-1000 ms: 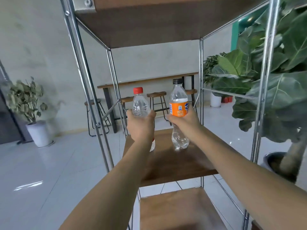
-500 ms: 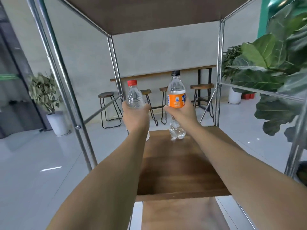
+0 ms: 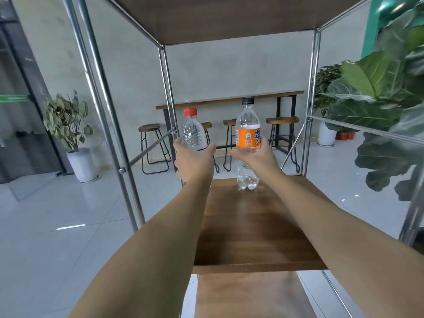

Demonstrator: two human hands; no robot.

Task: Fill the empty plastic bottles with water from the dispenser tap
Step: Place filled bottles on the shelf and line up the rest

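Evidently both hands were collecting bottles from the brown wooden shelf (image 3: 252, 226) of the metal rack. The left hand (image 3: 191, 160) gripped the clear red-capped plastic bottle (image 3: 192, 131), the right hand (image 3: 257, 154) the clear orange-labelled, black-capped plastic bottle (image 3: 247, 136) — upright, capped, seemingly lifted just off the wood — probably for carrying; no dispenser showed.

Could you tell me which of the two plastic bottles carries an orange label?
The black-capped bottle, gripped by the right hand, wears the orange label. The red-capped bottle in the left hand is shorter and shows no label.
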